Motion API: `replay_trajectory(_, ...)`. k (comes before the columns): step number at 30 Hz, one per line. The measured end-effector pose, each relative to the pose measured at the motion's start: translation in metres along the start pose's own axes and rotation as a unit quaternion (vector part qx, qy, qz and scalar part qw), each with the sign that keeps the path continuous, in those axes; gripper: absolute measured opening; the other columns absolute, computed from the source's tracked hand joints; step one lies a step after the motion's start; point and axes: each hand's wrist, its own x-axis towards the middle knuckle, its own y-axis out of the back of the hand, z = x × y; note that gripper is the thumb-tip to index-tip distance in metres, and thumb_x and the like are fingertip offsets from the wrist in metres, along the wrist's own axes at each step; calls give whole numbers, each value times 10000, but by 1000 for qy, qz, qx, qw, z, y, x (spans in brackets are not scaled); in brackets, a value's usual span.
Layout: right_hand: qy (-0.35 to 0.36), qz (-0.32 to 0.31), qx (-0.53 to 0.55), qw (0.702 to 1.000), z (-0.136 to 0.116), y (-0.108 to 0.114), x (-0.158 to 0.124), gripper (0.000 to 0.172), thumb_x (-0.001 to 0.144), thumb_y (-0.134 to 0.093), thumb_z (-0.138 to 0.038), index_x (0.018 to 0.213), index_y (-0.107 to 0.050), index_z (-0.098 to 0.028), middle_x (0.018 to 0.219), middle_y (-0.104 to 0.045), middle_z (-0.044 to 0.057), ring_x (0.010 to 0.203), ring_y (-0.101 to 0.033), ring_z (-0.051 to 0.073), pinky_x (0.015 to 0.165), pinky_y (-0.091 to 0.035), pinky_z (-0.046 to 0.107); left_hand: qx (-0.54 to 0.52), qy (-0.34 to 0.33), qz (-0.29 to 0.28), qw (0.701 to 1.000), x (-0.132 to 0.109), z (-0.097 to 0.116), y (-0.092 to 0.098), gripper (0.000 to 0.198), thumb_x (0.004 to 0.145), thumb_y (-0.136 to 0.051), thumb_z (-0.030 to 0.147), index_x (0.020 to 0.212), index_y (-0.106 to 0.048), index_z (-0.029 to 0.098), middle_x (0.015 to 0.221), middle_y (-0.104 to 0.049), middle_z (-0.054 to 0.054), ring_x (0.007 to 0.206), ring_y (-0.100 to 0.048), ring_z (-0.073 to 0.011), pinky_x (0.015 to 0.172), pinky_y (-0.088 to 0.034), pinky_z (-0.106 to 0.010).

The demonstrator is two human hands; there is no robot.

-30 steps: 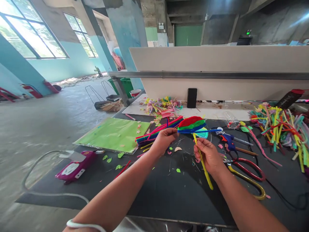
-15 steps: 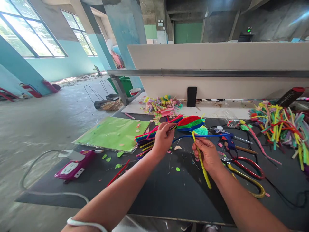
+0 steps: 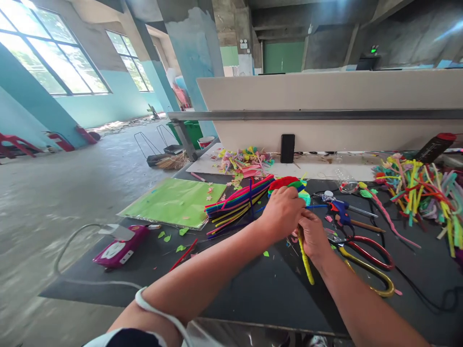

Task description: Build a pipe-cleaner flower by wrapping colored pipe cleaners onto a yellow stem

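Observation:
My right hand point(image 3: 314, 236) is closed around a yellow pipe cleaner point(image 3: 306, 262), whose free end hangs down toward the table. Right beside it, my left hand point(image 3: 284, 214) has its fingers curled together at the lower side of a red, green and blue pipe-cleaner piece point(image 3: 284, 182), and its fingertips are hidden. A turquoise part point(image 3: 306, 197) shows just past the left hand. Left of the hands lies a bundle of coloured pipe cleaners point(image 3: 235, 205), with a dark blue one standing up across it.
Scissors point(image 3: 387, 255) and a blue glue gun point(image 3: 342, 212) lie at the right. Farther right is a heap of pipe cleaners point(image 3: 415, 188). A green sheet packet point(image 3: 173, 202), a purple power box point(image 3: 121, 246) with a cable, and a phone point(image 3: 287, 148) stand around.
My left hand has moved right, from the far end of the tricoloured piece to beside my right hand. The bundle of pipe cleaners is now uncovered. The view has shifted slightly.

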Motion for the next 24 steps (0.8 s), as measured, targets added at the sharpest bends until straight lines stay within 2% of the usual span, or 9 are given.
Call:
replay_trajectory(3,-22,-50,41,998,-7,0,0,241,658,-757,-299,823,-613,-198,496,-525,-69,375,-410,56,372,-278,184,-130,52,65,988,-3,-12,-2,144,841,-546,224,790,-667,166,813,-618,-57,816,-546,-174,791,-412,-311)
replay_trajectory(6,-46,-78,50,995,-11,-3,-4,373,675,-766,-328,998,-627,-204,540,-544,-58,398,-421,56,375,-287,178,-274,147,107,945,-2,-16,0,86,804,-578,205,747,-627,162,708,-596,-10,688,-526,-129,652,-407,-243)
replay_trajectory(10,-56,-72,30,995,-10,-5,-7,373,657,-786,-336,967,-630,-200,527,-528,-63,378,-403,54,356,-276,182,-411,203,116,881,3,-9,5,93,805,-568,229,744,-576,159,645,-522,27,593,-455,-86,556,-355,-203)
replay_trajectory(16,-59,-80,45,994,-10,0,-2,331,688,-771,-299,970,-628,-199,536,-511,-64,385,-392,48,358,-266,174,-573,259,120,768,-1,-5,2,116,833,-535,267,784,-488,173,596,-542,32,530,-477,-74,553,-406,-199)
replay_trajectory(18,-66,-86,55,993,-10,1,0,298,697,-767,-288,942,-623,-200,541,-509,-64,389,-388,46,359,-265,170,-574,249,111,772,-4,-7,3,99,817,-554,248,843,-503,168,671,-586,9,565,-523,-82,566,-432,-207)
replay_trajectory(20,-69,-94,66,991,-10,2,1,231,707,-761,-284,856,-612,-189,540,-501,-63,389,-375,40,358,-262,166,-542,221,114,803,-7,-8,8,205,780,-588,205,972,-529,165,846,-620,-31,629,-562,-89,595,-456,-218)
replay_trajectory(22,-63,-104,84,989,-11,3,2,204,719,-752,-278,769,-582,-178,541,-495,-63,391,-359,32,359,-259,162,-487,194,155,837,-11,-6,15,321,762,-599,176,1075,-526,177,1011,-600,-63,680,-570,-89,629,-469,-230)
replay_trajectory(24,-51,-112,102,987,-13,5,3,210,729,-744,-272,731,-558,-175,542,-493,-63,394,-349,29,360,-257,160,-414,180,210,867,-18,-4,22,272,770,-592,176,1040,-560,179,1020,-588,-65,707,-560,-94,652,-467,-234)
